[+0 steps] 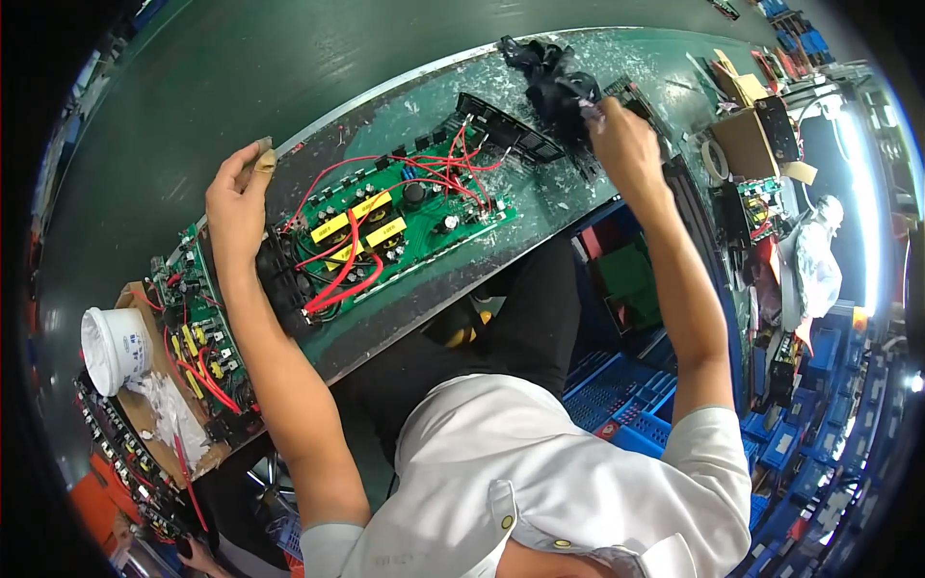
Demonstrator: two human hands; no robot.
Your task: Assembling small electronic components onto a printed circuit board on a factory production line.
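A green circuit board (453, 224) with yellow-wrapped transformers (358, 231) and red wires lies across the bench in front of me. Black fans (279, 275) stand at its left end, and a black slotted end panel (511, 130) leans by its right end. My left hand (238, 207) is raised over the board's left side, thumb and finger pinched together, a tan cover on one fingertip; anything between them is too small to make out. At the far right, my right hand (626, 144) has its fingers closed at the edge of a crumpled black rag (559, 89).
At left, a white tub (114, 347) stands in a cardboard box (198, 462) beside another wired board (198, 342). Tape (714, 159) and a brown carton (747, 144) sit at right, near a bright lamp (860, 212). Blue crates (626, 390) stand below the bench edge.
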